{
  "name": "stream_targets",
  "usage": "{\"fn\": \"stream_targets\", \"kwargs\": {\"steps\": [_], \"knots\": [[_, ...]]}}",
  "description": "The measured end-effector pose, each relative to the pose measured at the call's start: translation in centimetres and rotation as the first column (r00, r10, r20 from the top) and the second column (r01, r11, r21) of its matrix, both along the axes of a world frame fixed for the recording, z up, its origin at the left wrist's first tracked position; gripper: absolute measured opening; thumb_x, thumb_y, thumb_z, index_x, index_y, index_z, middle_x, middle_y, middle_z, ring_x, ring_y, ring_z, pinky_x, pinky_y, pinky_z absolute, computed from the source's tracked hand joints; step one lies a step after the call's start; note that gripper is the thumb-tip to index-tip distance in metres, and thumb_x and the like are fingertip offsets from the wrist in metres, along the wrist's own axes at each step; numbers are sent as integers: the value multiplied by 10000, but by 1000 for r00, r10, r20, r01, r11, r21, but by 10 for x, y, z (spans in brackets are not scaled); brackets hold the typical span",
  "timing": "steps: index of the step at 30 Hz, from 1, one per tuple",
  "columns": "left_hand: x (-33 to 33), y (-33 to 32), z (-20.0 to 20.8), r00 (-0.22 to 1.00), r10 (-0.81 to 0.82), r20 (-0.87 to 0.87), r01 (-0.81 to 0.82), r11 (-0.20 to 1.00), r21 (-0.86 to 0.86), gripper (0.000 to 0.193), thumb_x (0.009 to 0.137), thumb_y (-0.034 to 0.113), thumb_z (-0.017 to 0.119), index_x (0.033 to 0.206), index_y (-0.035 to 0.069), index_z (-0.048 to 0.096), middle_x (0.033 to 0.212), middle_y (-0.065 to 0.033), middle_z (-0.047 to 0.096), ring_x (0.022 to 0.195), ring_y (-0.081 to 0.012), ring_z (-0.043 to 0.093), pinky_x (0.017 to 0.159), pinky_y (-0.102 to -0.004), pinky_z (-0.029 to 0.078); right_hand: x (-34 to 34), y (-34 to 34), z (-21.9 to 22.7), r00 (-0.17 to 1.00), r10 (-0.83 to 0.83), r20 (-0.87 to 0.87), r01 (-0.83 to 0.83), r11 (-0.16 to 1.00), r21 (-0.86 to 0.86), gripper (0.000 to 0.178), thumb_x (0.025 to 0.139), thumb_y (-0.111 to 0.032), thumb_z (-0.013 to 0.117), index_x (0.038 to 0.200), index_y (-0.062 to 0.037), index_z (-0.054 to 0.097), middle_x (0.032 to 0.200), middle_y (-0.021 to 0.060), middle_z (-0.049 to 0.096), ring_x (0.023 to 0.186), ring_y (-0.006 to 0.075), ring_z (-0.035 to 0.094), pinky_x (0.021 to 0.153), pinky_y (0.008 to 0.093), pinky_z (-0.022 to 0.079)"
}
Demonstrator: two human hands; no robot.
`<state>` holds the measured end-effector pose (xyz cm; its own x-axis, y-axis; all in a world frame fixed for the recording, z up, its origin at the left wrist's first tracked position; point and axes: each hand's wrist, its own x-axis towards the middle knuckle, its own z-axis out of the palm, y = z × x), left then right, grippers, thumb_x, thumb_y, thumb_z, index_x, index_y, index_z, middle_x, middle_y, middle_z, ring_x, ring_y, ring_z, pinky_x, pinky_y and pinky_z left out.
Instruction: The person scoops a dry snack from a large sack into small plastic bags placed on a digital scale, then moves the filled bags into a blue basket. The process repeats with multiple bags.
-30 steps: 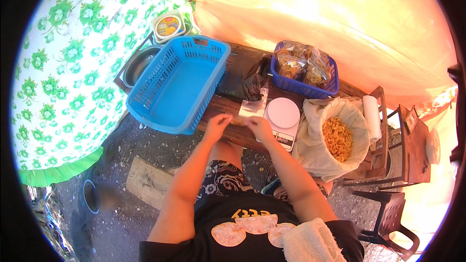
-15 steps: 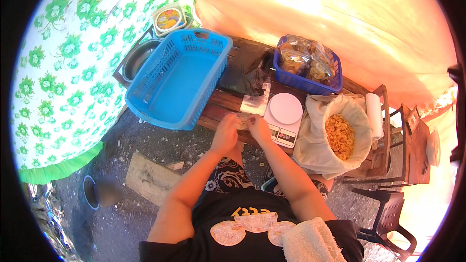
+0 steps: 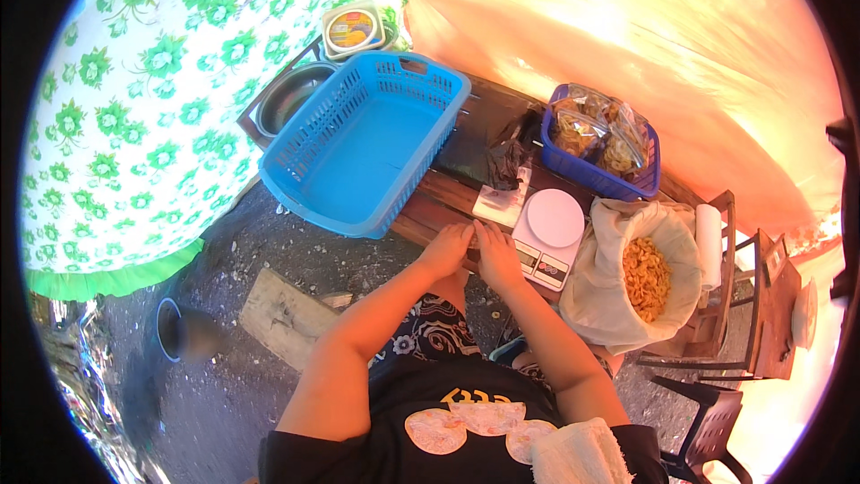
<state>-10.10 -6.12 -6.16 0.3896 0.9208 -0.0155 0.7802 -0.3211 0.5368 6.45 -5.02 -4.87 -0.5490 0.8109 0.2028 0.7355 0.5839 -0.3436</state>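
My left hand (image 3: 445, 249) and my right hand (image 3: 496, 255) meet at the fingertips over the front edge of the wooden bench (image 3: 421, 226). Their fingers are closed in a pinch, and whatever lies between them is hidden under the hands. Just right of my right hand is a white kitchen scale (image 3: 553, 219) with a round plate that bears nothing. Beyond my fingers lies a stack of clear plastic bags (image 3: 500, 203). To the right of the scale, a cloth-lined container (image 3: 582, 273) holds a heap of orange-yellow chips (image 3: 647, 280).
A large light-blue basket (image 3: 358, 157) stands at the left, beside a metal basin (image 3: 296, 94) and a lidded tub (image 3: 350, 29). A dark-blue basket (image 3: 598, 175) holds filled clear bags (image 3: 621, 151). Black plastic (image 3: 503, 163) lies between the baskets. A white roll (image 3: 709, 246) and dark chair (image 3: 703, 421) are at right.
My hands have drawn closer together at the fingertips. The small clear, brownish thing that showed between them is now hidden. The whole scene has shifted slightly rightward in view.
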Motion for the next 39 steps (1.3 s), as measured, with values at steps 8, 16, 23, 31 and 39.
{"fn": "stream_targets", "kwargs": {"steps": [8,16,23,31,39], "knots": [[-8,3,5,998,4,59,-4,1000,9,322,800,53,597,1096,32,471,1068,-170,559,1098,-361,501,923,-474,413,6,22,-8,993,90,71,-86,995,-59,358,761,-168,639,1097,-51,596,1087,103,604,1092,275,533,959,408,368],[-13,-3,72,999,44,-12,-44,999,-22,309,790,126,631,1079,63,540,956,-147,603,1000,-342,561,823,-438,458,10,23,37,953,50,-299,-147,939,-312,521,777,-203,694,1237,-22,529,1136,150,594,1097,298,552,935,405,421],[-116,45,157,691,325,645,-285,943,-170,353,822,127,664,1158,53,588,951,-24,648,864,-121,605,775,-305,496,54,-9,71,857,-110,-503,-105,919,-381,483,827,-96,686,1258,6,495,1137,162,589,1094,256,587,923,358,456],[-341,123,26,783,535,-317,-621,684,-383,346,638,245,838,820,-11,693,835,-116,681,744,-199,653,659,-354,521,72,-50,42,917,-188,-353,-44,830,-556,375,843,-99,649,1195,-23,545,1104,142,583,1008,262,606,868,348,480],[-364,110,-24,656,299,-694,-645,699,-309,447,617,247,843,953,-8,694,953,-158,695,833,-277,685,746,-392,545,83,-56,42,960,-160,-231,0,824,-567,355,853,-139,638,1185,-41,557,1136,125,580,1028,291,598,857,360,487]]}}
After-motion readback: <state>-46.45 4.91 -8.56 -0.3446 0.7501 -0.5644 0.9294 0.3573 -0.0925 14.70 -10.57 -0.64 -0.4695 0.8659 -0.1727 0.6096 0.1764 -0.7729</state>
